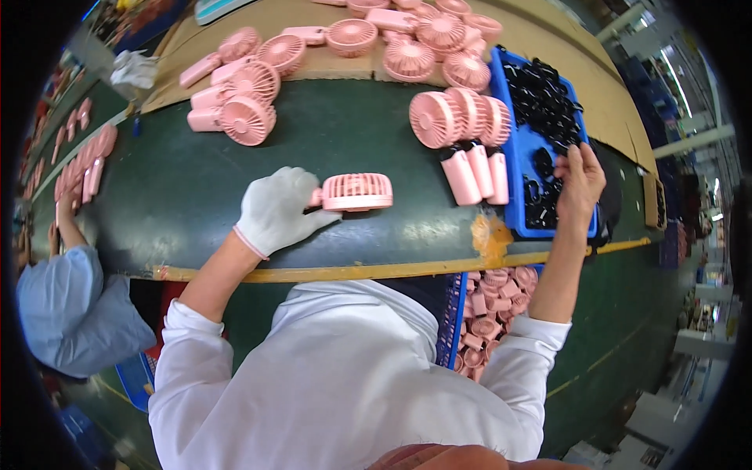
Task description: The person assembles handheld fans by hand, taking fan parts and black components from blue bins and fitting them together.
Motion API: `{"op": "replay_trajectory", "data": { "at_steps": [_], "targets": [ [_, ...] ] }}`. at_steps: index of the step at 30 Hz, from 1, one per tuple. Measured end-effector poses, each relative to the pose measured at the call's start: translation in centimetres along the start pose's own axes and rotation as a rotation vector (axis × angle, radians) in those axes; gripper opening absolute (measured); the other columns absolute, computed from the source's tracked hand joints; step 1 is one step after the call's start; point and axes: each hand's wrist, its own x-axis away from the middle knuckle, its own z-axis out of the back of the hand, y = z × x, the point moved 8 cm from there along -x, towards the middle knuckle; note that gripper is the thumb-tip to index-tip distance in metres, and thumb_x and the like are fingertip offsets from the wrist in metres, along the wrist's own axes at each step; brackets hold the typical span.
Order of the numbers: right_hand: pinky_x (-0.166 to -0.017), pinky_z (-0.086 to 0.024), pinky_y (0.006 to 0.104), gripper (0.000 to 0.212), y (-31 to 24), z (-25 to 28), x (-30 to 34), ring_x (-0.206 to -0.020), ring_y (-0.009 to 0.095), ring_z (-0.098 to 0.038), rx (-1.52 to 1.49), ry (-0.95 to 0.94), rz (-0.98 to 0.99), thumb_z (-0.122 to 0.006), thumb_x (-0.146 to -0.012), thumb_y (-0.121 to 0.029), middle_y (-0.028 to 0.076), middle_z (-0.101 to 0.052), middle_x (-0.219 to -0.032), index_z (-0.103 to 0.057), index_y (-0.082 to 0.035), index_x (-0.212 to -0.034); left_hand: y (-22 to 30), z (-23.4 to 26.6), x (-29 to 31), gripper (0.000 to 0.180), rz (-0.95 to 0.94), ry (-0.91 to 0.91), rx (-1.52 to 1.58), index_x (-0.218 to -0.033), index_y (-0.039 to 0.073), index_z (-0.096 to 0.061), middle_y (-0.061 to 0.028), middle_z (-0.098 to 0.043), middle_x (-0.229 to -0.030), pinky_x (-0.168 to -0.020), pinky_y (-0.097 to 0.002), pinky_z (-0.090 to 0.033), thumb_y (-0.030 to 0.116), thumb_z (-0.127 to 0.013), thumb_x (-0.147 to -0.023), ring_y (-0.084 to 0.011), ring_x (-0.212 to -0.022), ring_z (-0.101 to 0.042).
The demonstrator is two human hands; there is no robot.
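Note:
My left hand (278, 207), in a white glove, is wrapped round the handle of a pink handheld fan (357, 193). The fan's round cage sticks out to the right of the glove, seen edge-on just above the table. My bare right hand (581, 184) is over the right side of a blue tray (515, 200) of small black parts (540, 98). Its fingers are bent together; what lies between them, if anything, I cannot make out. Left of the tray, several pink fans (462, 117) with black at the neck lie side by side.
More pink fans (258, 82) lie at the far left and along the cardboard (548, 31) at the back. Below the table's yellow front edge (352, 274), a blue crate (452, 321) holds many pink fan parts. At the left, a co-worker in a blue sleeve (82, 298) handles pink fans.

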Motion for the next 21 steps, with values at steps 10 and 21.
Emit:
{"op": "replay_trajectory", "data": {
  "at_steps": [10,21],
  "targets": [
    [-0.074,-0.050,0.0231,0.025,-4.3,-13.8,14.9,-0.085,0.011,-0.061,-0.282,-0.314,-0.037,-0.063,-0.084,0.006,0.008,-0.065,-0.100,-0.063,0.007,-0.109,-3.6,-1.9,0.2,0.040,0.512,0.163,1.069,-0.066,0.002,-0.061,-0.0036,-0.054,-0.056,-0.051,-0.0310,-0.044,0.036,-0.062,-0.086,-0.0141,-0.049,-0.053],
    [-0.062,-0.056,0.0251,0.021,-2.7,-21.9,20.6,-0.073,0.015,-0.063,-0.666,-0.412,-0.282,-0.068,-0.082,0.005,0.011,-0.056,-0.101,-0.061,0.011,-0.101,-0.6,-1.8,-0.8,0.041,0.403,0.158,1.653,-0.102,-0.002,-0.058,-0.0105,-0.063,-0.087,-0.061,-0.0266,-0.050,0.037,-0.053,-0.093,-0.0155,-0.068,-0.061]
  ]
}}
